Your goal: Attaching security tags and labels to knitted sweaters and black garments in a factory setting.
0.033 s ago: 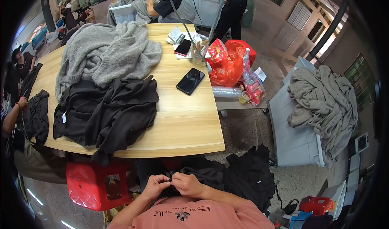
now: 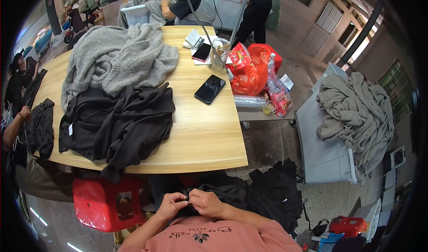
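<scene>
The left hand (image 2: 173,205) and right hand (image 2: 207,203) met in front of the chest, thumbs and fingertips pinched together on a small bit of black cloth (image 2: 227,190). The fingers covered most of that bit, so its exact part could not be told. The cloth lay over the lap, just below the table edge, and dark folds spread to the right of the right forearm; whether these were all one piece was unclear. Below the hands was the wearer's pink shirt (image 2: 232,234), and to the left of the left hand stood a red stool (image 2: 94,207). Beyond the hands, the table (image 2: 207,140) bore a rumpled black garment (image 2: 120,122) with a white tag (image 2: 70,129), touching a heaped grey knit (image 2: 120,60) behind it. A phone (image 2: 209,89) lay flat to their right; farther back were a second phone (image 2: 201,52), a clear jar (image 2: 217,64) and papers. Just past the table's right edge, red bags (image 2: 252,76) sat beside a plastic bottle (image 2: 271,64) and a cup (image 2: 269,107). Well to the right, a pale bin (image 2: 325,149) overflowed with grey knits (image 2: 356,113). At the far left, a co-worker's hand (image 2: 25,113) was beside dark cloth on the table, while two more people were at the far end, near other bins.
</scene>
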A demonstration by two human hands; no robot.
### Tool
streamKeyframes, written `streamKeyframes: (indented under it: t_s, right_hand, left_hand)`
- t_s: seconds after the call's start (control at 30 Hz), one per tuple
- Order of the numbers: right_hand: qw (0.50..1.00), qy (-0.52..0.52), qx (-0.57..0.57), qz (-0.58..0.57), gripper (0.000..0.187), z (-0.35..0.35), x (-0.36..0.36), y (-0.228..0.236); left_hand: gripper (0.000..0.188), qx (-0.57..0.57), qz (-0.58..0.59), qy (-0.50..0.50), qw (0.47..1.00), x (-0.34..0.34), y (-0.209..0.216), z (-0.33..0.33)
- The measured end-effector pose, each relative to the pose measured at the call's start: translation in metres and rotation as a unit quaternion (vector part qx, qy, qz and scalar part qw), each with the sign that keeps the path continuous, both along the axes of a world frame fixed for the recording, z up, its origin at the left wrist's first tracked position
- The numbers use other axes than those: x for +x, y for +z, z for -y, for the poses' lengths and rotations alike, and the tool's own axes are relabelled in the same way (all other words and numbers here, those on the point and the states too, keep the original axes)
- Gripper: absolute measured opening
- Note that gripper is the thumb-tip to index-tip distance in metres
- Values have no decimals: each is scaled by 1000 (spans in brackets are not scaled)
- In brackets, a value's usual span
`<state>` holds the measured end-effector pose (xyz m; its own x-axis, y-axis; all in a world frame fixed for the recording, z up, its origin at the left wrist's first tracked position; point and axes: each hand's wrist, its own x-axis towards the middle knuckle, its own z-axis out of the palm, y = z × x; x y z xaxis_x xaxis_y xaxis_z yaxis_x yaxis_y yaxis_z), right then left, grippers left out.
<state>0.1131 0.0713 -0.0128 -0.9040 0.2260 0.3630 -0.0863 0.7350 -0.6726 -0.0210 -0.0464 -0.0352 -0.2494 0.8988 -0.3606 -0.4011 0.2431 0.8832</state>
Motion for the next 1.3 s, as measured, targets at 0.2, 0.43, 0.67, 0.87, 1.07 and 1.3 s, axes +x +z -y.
streamKeyframes:
  t_s: [0.2,0.43,0.67,0.87,1.07,1.3]
  right_hand:
    - [985,12,-162,62,7,0,-1,-18]
    - [954,-18,-281,107,12,4,0,-15]
    - [919,-54,-365,140,16,5,-2,-32]
    - [917,-91,-364,138,14,6,-3,-35]
    - [940,-126,-303,99,10,9,-7,-32]
    - [973,-155,-142,90,9,13,-13,-35]
  left_hand:
    - [4,-16,-57,-18,998,0,1,2]
    - [5,-39,-61,-30,997,0,-2,4]
    - [2,-45,-131,-10,990,5,-4,4]
    - [5,-7,-175,81,981,19,-16,2]
    - [6,19,-336,148,930,27,-17,0]
    - [3,29,-399,148,905,27,-16,-1]
